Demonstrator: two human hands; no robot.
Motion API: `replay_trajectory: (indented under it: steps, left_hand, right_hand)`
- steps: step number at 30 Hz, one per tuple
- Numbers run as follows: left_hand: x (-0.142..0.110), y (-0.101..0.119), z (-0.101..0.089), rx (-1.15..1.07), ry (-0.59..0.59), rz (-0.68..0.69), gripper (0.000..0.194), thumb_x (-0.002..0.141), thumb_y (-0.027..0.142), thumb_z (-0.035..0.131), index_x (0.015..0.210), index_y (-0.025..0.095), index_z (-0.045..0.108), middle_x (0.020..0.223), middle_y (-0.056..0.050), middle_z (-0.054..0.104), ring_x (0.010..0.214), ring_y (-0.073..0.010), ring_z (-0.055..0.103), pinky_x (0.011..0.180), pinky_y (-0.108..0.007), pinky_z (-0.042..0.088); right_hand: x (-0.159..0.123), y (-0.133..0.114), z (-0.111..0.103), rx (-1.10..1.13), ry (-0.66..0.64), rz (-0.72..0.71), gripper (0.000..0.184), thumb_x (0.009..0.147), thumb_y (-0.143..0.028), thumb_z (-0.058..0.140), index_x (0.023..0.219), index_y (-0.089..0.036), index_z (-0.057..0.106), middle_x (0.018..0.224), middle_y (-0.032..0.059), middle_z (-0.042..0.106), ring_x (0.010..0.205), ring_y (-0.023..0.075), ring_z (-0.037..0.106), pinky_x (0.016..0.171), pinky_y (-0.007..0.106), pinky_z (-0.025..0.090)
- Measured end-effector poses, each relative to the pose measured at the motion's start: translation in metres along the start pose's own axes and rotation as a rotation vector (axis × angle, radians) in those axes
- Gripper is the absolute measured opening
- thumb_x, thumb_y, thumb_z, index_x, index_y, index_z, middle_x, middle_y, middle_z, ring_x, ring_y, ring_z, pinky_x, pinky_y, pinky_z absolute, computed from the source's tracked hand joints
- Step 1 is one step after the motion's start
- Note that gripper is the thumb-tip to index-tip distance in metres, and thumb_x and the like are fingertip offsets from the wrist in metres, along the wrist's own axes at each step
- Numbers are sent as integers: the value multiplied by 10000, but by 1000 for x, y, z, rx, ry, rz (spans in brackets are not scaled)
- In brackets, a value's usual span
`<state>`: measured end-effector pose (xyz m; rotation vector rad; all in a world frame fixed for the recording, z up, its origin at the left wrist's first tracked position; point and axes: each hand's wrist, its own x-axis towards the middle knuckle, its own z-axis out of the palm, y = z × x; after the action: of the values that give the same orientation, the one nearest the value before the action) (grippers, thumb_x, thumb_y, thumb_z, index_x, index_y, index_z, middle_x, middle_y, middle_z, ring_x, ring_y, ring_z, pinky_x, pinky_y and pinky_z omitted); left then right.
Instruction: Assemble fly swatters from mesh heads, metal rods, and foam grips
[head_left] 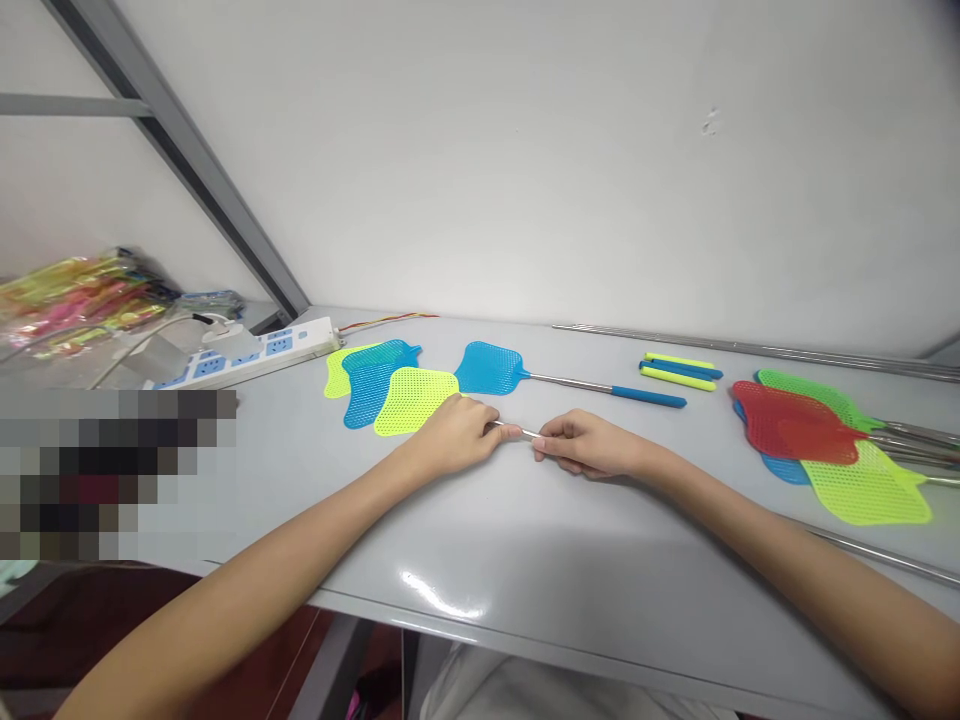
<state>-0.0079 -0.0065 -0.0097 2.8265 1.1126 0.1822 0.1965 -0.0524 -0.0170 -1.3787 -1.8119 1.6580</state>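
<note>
My left hand [454,435] and my right hand [583,444] are close together over the grey tabletop [480,560], both closed on a thin metal rod [516,430]. That rod seems to be the handle of a yellow-green plastic fly swatter [414,400], whose head lies just beyond my left hand. The hand hides the join. Behind it lie a blue swatter head [371,385] and a yellow-green one [345,372], stacked and overlapping. A blue swatter [489,368] with a steel handle and blue grip lies further right.
Several loose swatters [840,470] in red, blue and green lie at the right, near coloured grips [679,372] and long steel rods [757,350]. A white power strip [247,355] and cellophane-wrapped goods [79,305] sit at the left, before a white wall [525,150].
</note>
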Motion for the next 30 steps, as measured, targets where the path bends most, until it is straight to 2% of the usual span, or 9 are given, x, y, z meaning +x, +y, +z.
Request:
replay_trajectory:
  steps: [13, 30]
  left_hand:
    - [0, 4, 0, 27, -8, 20, 478, 895, 414, 319, 626, 140, 604, 635, -86, 651, 586, -178, 557, 544, -271, 302]
    - [0, 6, 0, 27, -10, 38, 452, 901, 396, 320, 653, 142, 600, 654, -78, 648, 620, -179, 563, 557, -276, 307]
  right_hand:
    - [0, 0, -1, -25, -4, 4, 337, 821, -469, 468, 792, -153, 580, 440, -74, 411, 300, 25, 288, 249, 130, 198]
    - [-1, -1, 0, -32, -7, -1, 330, 816, -463, 465, 781, -154, 577, 438, -73, 420, 300, 29, 290, 252, 137, 196]
